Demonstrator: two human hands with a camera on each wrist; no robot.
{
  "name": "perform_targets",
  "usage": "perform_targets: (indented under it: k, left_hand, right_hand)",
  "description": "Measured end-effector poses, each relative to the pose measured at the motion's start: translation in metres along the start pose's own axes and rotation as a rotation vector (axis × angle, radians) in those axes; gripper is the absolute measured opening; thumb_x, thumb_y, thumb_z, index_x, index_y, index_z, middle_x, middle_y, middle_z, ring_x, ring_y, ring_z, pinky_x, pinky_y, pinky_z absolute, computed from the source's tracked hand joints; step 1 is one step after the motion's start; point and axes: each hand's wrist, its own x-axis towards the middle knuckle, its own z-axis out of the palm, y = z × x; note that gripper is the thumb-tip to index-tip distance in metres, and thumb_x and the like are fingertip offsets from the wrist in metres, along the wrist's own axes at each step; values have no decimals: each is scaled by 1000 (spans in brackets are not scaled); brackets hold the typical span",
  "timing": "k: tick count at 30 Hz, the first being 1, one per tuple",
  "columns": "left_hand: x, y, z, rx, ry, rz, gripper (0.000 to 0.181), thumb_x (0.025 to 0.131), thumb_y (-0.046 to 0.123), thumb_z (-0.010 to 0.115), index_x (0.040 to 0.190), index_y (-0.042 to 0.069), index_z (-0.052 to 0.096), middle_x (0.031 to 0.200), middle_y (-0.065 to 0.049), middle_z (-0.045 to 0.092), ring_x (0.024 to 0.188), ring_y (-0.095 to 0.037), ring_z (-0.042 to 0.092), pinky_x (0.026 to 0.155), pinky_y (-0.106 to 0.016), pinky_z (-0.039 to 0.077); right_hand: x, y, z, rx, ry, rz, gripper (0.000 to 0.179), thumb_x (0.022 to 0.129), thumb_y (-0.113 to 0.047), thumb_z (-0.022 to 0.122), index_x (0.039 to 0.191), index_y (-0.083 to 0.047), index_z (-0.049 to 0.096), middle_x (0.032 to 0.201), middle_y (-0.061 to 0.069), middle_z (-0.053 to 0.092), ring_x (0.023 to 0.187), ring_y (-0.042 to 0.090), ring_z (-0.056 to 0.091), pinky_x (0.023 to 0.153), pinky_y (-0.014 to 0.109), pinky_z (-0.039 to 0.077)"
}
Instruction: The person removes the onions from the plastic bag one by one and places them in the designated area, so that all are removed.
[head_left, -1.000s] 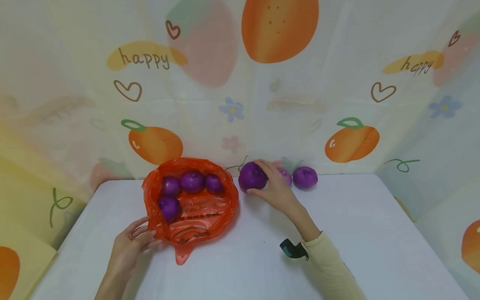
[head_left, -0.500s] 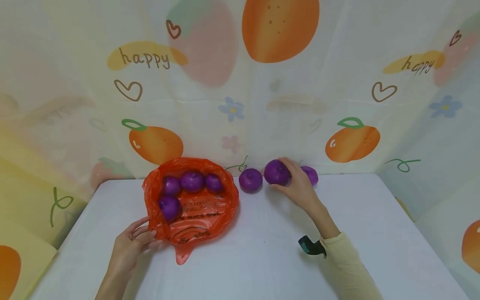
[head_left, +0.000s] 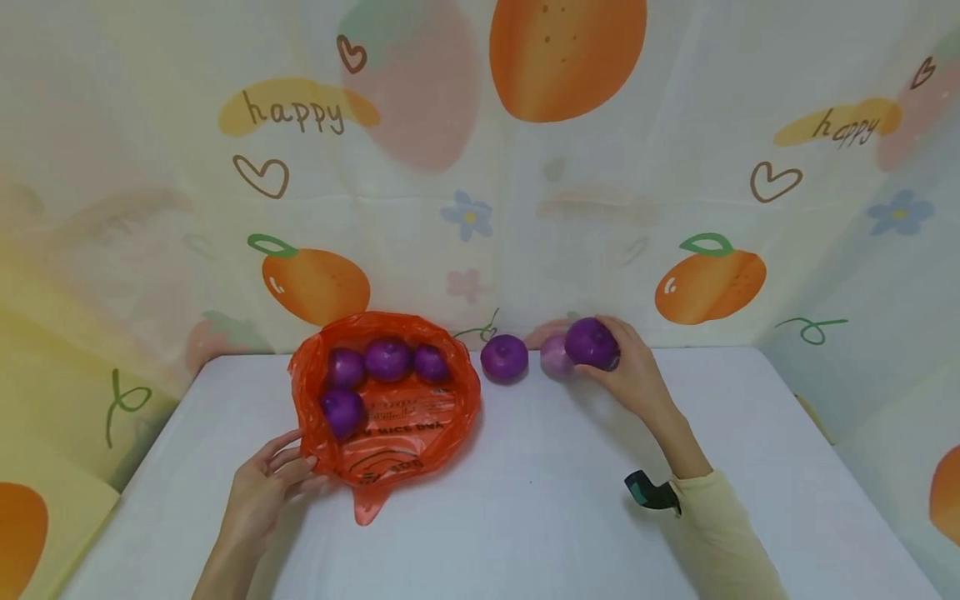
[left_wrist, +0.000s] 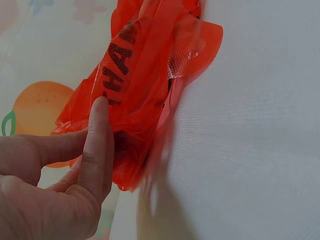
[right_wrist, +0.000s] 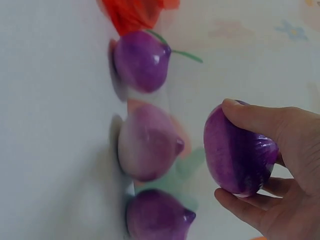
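In the head view my right hand (head_left: 632, 367) holds a purple onion (head_left: 592, 343) between thumb and fingers, raised over the right part of an onion row. Below it in that row sit a dark onion (head_left: 504, 359) and a paler onion (head_left: 556, 357); the third onion (right_wrist: 159, 216) shows in the right wrist view, hidden behind the held one from the head. A red plastic bag (head_left: 465, 417) lies with its mouth wide, several onions (head_left: 387, 359) inside along its back and left. My left hand (head_left: 264, 483) touches the bag's left side with its fingers extended.
The white table (head_left: 525, 533) ends at a hanging fruit-print cloth (head_left: 510, 242) right behind the onion row. A bag handle flap (head_left: 369, 504) lies toward the front. Near my right sleeve (head_left: 723, 525) sits a dark wrist device (head_left: 651, 492).
My right hand has moved right along the row with the onion in its grip, from over the left onion past the paler one. The left hand and bag stay in place.
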Motion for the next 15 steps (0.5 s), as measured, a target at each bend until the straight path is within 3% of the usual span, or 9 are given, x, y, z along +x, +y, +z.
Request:
perform_targets:
  k: [15]
  left_hand:
    - [0, 0, 1, 18, -1, -18, 61, 97, 2, 56, 152, 3, 28, 99, 7, 66, 83, -12, 70, 79, -30, 58]
  right_hand:
    - [1, 42, -29, -76, 58, 77, 78, 77, -17, 85, 139, 7, 43, 139, 30, 45, 128, 46, 43, 105, 62, 37]
